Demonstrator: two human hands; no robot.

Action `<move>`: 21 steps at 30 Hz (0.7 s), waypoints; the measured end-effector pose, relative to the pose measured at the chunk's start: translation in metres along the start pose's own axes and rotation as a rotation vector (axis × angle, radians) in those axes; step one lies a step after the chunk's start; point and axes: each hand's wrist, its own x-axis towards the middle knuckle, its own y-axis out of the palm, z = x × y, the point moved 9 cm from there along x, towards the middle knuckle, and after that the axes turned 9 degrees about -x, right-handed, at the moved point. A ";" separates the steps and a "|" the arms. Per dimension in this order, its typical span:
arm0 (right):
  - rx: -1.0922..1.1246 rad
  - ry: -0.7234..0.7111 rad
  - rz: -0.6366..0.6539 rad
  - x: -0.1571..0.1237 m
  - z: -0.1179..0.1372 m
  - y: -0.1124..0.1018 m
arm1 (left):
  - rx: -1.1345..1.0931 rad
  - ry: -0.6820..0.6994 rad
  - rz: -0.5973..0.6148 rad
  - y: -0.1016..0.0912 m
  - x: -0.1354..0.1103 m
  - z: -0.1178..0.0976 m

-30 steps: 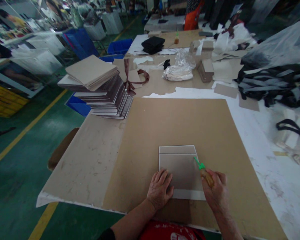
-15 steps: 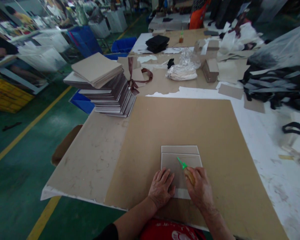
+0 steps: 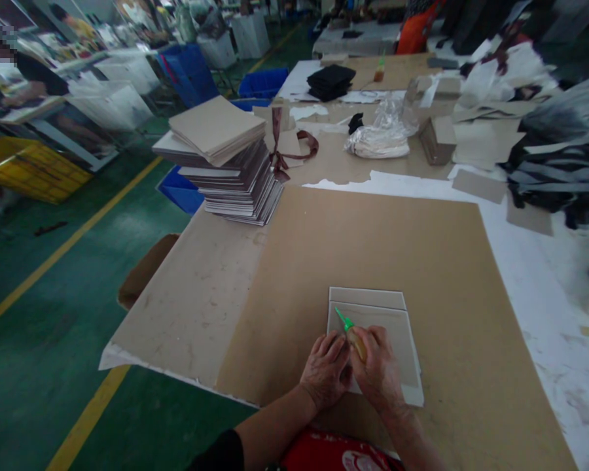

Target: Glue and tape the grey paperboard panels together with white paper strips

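In the head view, a greyish-beige board panel with pale edges and a strip across its far end lies on a large brown sheet. My left hand rests flat on the panel's left side, fingers stretched forward. My right hand is wrapped round a small amber glue bottle with a green nozzle. The nozzle points forward and left, over the panel's upper left part, just below the strip. Whether its tip touches the panel I cannot tell. My hands are close together and hide the panel's lower left.
A tall stack of boards stands at the table's left edge. Behind the sheet lie a brown ribbon, a clear plastic bag and small card stacks. Black straps are heaped right. A co-worker's arm shows far left.
My right hand has moved the glue bottle left across the panel, towards my left hand. The left hand still lies on the panel. The whole view has shifted a little as the head turned left.
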 end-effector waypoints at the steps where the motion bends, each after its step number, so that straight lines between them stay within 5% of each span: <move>1: 0.017 0.005 0.004 0.000 0.000 0.001 | -0.001 -0.001 0.005 0.000 0.000 0.000; 9: 0.198 0.138 -0.033 -0.007 -0.025 -0.005 | 0.016 -0.004 -0.002 0.004 -0.002 0.002; 17: 0.200 0.451 -0.298 -0.022 -0.117 -0.048 | 0.035 -0.006 -0.021 0.001 -0.003 0.002; 21: 0.098 0.488 -0.391 -0.015 -0.146 -0.072 | 0.043 -0.008 -0.030 0.000 -0.003 0.001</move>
